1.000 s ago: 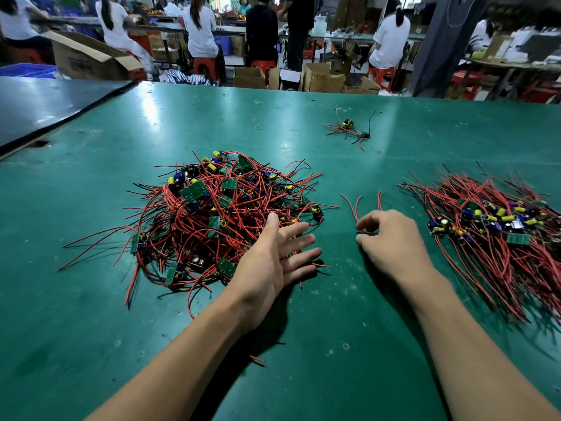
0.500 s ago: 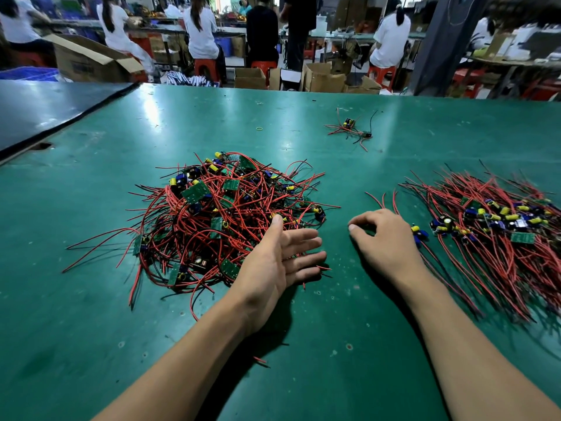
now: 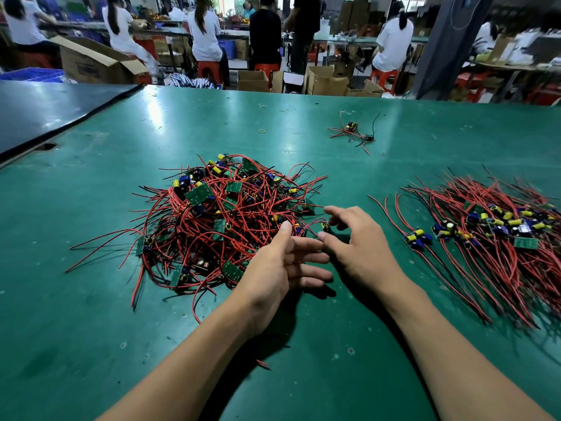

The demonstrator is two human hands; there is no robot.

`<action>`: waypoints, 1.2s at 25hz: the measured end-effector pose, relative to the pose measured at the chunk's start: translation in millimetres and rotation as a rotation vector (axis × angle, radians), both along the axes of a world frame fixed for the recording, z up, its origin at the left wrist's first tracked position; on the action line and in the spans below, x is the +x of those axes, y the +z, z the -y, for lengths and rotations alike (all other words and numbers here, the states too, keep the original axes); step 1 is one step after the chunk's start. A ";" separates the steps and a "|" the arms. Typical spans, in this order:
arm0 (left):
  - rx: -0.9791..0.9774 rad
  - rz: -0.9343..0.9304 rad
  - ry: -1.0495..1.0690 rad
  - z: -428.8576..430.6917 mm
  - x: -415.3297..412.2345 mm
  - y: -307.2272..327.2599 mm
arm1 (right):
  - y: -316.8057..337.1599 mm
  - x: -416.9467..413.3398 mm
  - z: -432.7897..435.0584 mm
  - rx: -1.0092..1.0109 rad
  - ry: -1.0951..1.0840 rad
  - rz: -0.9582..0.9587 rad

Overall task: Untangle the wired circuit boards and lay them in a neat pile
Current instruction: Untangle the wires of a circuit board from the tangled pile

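Since the frame half a second earlier, the right hand had swung left, away from the sorted pile, to the near right edge of the tangled heap; the left hand had barely shifted. Two hands were in view, both holding nothing. The right hand's fingers were loosely spread, thumb and forefinger apart on either side of one small board with a yellow part, close to it but not closed on it. The left hand lay palm inward against the heap's near edge, its fingers straight and fanned toward the right hand. Two big lots of red-wired boards sat on the green tabletop: the knotted heap at centre left and the sorted pile at right, its wires combed roughly one way. One small bunch of wired boards lay well apart, farther back. One yellow rubber band lay to its left. One dark sheet covered the far left corner.
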State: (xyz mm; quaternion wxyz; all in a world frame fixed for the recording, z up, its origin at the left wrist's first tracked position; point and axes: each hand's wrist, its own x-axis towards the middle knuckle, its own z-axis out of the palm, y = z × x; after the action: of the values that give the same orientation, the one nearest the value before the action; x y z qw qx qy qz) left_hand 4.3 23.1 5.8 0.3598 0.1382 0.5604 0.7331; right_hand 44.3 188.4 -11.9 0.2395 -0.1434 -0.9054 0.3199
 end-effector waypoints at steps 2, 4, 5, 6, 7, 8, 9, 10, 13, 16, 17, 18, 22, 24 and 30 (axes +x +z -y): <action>0.005 0.006 -0.012 0.6 0.5 0.7 | -3.8 -1.5 -0.1 0.022 -0.034 0.046; 0.014 0.009 -0.022 1.2 0.8 1.5 | -6.3 -2.5 1.0 0.016 -0.062 -0.016; 0.013 0.008 -0.024 1.9 0.8 2.0 | -5.6 -2.6 0.5 -0.017 -0.085 -0.092; 0.009 0.006 -0.025 2.7 1.1 2.3 | -3.2 -2.0 -0.2 -0.090 -0.119 -0.179; 0.003 0.005 -0.024 3.5 1.4 2.5 | 0.7 -1.4 -1.6 -0.215 -0.147 -0.266; -0.005 0.006 -0.021 4.6 1.8 3.0 | 5.7 -1.3 -3.3 -0.387 -0.155 -0.349; -0.012 0.012 -0.015 5.6 2.2 3.8 | 10.9 -1.2 -4.7 -0.588 -0.140 -0.423; -0.015 0.018 -0.006 6.5 2.7 4.4 | 16.3 -0.8 -5.0 -0.797 -0.104 -0.474; -0.009 -0.009 0.013 5.9 4.2 5.1 | 28.3 2.3 -0.5 -1.247 0.070 -0.469; 0.005 -0.016 0.002 6.3 4.0 5.2 | 34.9 4.1 4.8 -1.462 0.207 -0.384; 0.005 -0.018 -0.009 6.7 4.0 5.1 | 37.1 5.1 4.1 -1.545 0.250 -0.377; 0.004 -0.024 -0.021 7.1 3.9 5.1 | 39.2 6.8 2.9 -1.625 0.297 -0.373; 0.007 -0.051 -0.035 6.4 4.2 4.4 | 42.8 14.6 6.8 -1.509 0.450 -0.196; 0.030 -0.034 -0.032 5.2 3.5 4.3 | 37.1 13.9 14.1 -1.316 0.477 -0.090; 0.075 -0.068 -0.069 6.8 2.2 -2.1 | 29.6 11.0 25.0 -1.232 0.417 0.049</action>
State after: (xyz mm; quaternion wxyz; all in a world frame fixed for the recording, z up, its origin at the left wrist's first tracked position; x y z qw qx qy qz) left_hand 6.5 16.3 3.8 0.3603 0.1955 0.5394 0.7355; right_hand 55.4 163.4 17.7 0.0254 -0.0829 -0.5703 0.8168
